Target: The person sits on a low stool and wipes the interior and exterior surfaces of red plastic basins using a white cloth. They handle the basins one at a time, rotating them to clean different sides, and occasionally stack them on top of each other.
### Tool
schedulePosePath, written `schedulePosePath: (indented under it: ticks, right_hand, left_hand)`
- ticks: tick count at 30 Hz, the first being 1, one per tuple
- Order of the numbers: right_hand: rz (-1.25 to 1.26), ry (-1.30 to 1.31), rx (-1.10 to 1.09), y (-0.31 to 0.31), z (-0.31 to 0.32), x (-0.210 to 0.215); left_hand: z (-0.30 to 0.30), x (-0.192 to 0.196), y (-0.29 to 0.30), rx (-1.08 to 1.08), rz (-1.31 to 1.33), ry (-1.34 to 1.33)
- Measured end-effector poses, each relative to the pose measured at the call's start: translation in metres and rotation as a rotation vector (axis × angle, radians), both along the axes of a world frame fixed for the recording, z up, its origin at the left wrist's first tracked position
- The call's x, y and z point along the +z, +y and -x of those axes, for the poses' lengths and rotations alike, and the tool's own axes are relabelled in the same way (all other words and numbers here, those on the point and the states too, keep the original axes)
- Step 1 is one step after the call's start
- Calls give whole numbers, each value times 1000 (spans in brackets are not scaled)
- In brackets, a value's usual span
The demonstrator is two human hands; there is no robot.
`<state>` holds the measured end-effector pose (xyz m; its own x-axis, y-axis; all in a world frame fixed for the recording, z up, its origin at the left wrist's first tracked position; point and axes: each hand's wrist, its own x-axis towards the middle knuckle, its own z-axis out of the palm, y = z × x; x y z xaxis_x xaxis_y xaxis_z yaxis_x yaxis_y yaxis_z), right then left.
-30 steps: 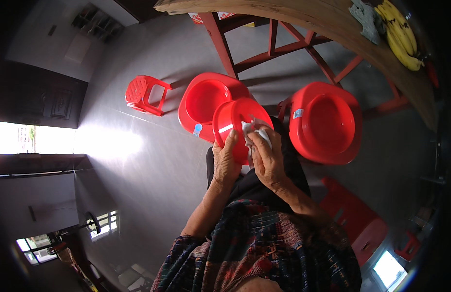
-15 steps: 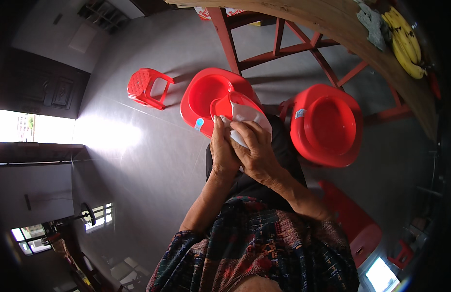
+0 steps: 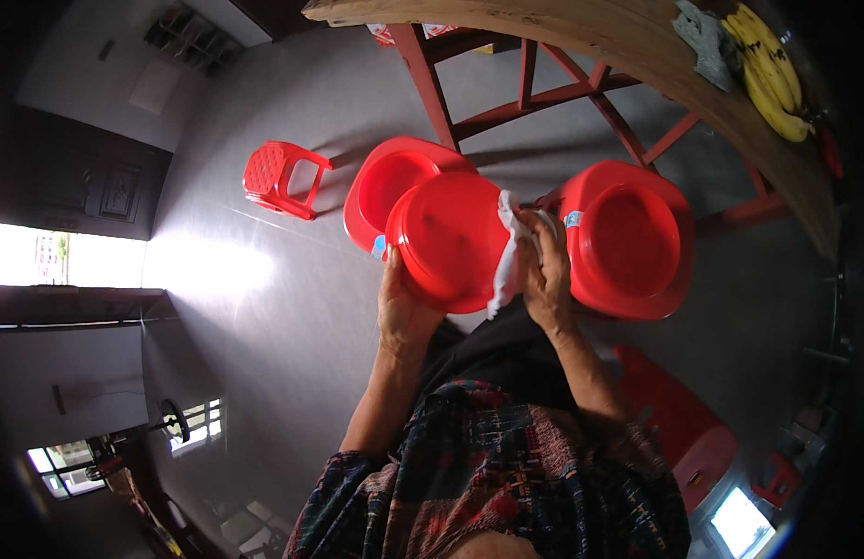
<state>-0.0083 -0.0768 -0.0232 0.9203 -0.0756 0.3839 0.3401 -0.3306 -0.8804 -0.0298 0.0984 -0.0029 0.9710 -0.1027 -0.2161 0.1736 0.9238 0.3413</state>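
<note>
A round, shallow red plastic lid (image 3: 450, 244) is held over my lap, its broad face turned up. My left hand (image 3: 406, 312) grips its left edge, with the thumb along the rim. My right hand (image 3: 546, 279) is closed on a crumpled white cloth (image 3: 504, 270) at the lid's right edge; some fingertips are hidden in the cloth. Partly covered by the lid is a red plastic seat (image 3: 387, 182) with a round hollow and a blue sticker. To the right stands a similar red seat (image 3: 635, 240) with a round piece in its middle.
A small red stool (image 3: 283, 177) stands on the grey floor at far left. Beyond the seats is a wooden table (image 3: 581, 17) on red legs, with bananas (image 3: 772, 79) and a grey cloth (image 3: 704, 42). A red chair (image 3: 679, 433) is at lower right.
My hands have moved apart from one spot. The lid has turned from tilted to broad face up, and the cloth has shifted right with my right hand to its right edge.
</note>
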Motion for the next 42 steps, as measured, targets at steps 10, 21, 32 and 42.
schedulePosePath:
  ticks: [10,21,32,42]
  right_hand:
    - [359,-126,28,0,-16,16]
    - [333,-423,277,29,9,45]
    - [-357,410,74,-11,-36,-16]
    - [-17,41,59,29,28,-18]
  left_hand:
    - [9,-4,-3,-56,-7,40]
    - [24,-18,-8,-136,-735,17]
    - [38,-9,-17,-77,-663,-72]
    - [17,-1,-27,69,-746,64]
